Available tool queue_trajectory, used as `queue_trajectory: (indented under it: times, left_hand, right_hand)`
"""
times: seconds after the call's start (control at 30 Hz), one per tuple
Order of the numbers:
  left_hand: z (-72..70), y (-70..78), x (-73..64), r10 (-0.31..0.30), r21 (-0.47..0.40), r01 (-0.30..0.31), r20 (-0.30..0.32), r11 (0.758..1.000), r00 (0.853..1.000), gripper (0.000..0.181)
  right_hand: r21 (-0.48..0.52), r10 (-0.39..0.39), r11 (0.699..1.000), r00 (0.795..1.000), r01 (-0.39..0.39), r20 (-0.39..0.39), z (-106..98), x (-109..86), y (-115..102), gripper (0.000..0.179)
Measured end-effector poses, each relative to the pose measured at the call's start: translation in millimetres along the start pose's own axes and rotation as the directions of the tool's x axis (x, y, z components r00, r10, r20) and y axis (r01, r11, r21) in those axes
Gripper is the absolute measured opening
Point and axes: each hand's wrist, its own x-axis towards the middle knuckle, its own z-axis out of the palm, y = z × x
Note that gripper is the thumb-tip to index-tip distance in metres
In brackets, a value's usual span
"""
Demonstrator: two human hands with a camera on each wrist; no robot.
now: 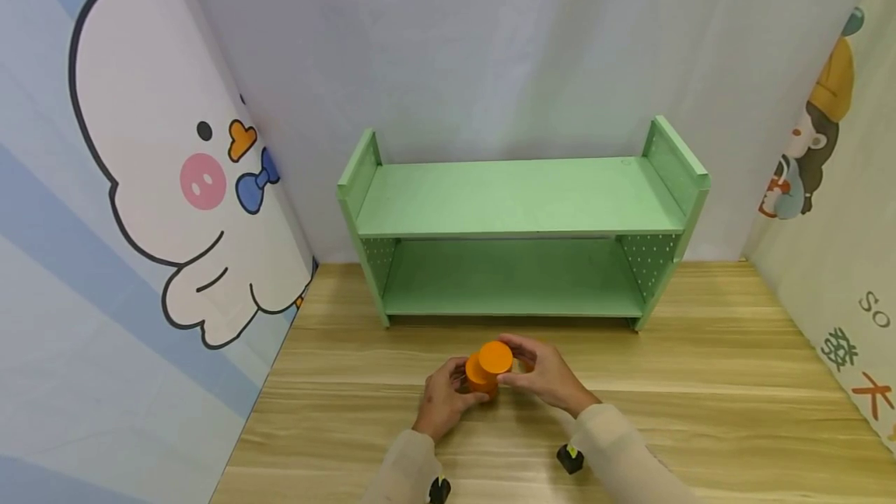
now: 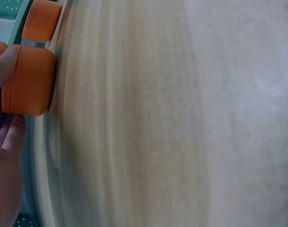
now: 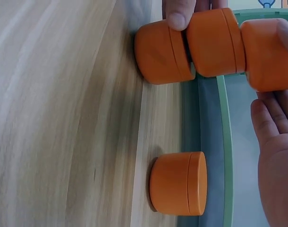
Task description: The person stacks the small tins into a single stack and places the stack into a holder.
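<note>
Three round orange lidded jars form an uneven stack on the wooden table. My right hand [image 1: 549,379] grips the top jar [image 3: 266,54], fingers and thumb on opposite sides. Below it, the middle jar [image 3: 210,42] sits offset and slightly tilted on the bottom jar [image 3: 158,54], which stands on the table. My left hand [image 1: 444,399] holds the lower part of the stack, its thumb lying where the bottom and middle jars meet. A separate orange jar [image 3: 177,184] stands on the table beside the stack; in the head view my right hand mostly hides it.
A green two-level shelf [image 1: 518,197] stands behind the hands, with raised side panels. The wooden table [image 1: 336,411] extends to both sides. A grey curtain hangs behind, and printed cartoon curtains flank the table. Small black devices hang at both wrists.
</note>
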Motion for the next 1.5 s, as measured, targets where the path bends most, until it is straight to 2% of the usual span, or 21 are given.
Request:
queue_trajectory:
  times: [0.2, 0.4, 0.53, 0.7, 0.77, 0.83, 1.0, 1.1, 1.5]
  left_hand:
    - [0.0, -14.4, 1.4, -0.004, -0.017, 0.004, -0.005, 1.000, 1.000, 0.058]
    - [0.5, -14.9, 1.3, -0.017, -0.037, 0.017, -0.010, 0.999, 1.000, 0.058]
    - [0.7, -6.1, -0.5, -0.025, -0.037, 0.025, -0.010, 0.999, 1.000, 0.057]
    - [-3.0, 18.3, -5.3, -0.018, -0.030, 0.018, -0.004, 0.999, 1.000, 0.053]
    - [-3.9, 23.6, -6.4, -0.011, -0.027, 0.011, -0.003, 1.000, 1.000, 0.052]
    - [-2.8, 20.0, -5.4, -0.009, -0.025, 0.008, -0.007, 1.000, 1.000, 0.052]
    - [1.3, -3.4, 0.3, -0.014, -0.012, 0.013, -0.017, 1.000, 1.000, 0.055]
    - [1.4, -10.8, 2.0, -0.013, -0.010, 0.013, -0.014, 1.000, 1.000, 0.055]
    - [0.8, -13.9, 0.7, 0.002, 0.009, -0.002, -0.017, 1.000, 1.000, 0.054]
  right_hand:
    - [0.029, -0.009, 1.000, 1.000, 0.008, 0.011, 5, 2.8, -1, 0.064]
    - [0.023, -0.012, 1.000, 1.000, 0.012, 0.007, 10, 5.9, -2, 0.064]
    - [0.028, 0.008, 1.000, 1.000, -0.008, 0.008, 11, 7.0, -3, 0.065]
    - [0.039, 0.022, 0.999, 1.000, -0.022, 0.010, 12, 8.1, -3, 0.066]
    - [0.042, 0.025, 0.999, 1.000, -0.025, 0.011, 13, 8.8, -3, 0.066]
    - [0.044, 0.025, 0.999, 1.000, -0.026, 0.012, 13, 9.3, -3, 0.067]
    - [0.054, 0.023, 0.998, 1.000, -0.024, 0.019, 14, 10.4, -3, 0.067]
    - [0.057, 0.018, 0.998, 1.000, -0.020, 0.021, 14, 10.4, -4, 0.066]
    - [0.031, 0.009, 0.999, 0.999, -0.010, 0.030, 14, 8.6, -4, 0.070]
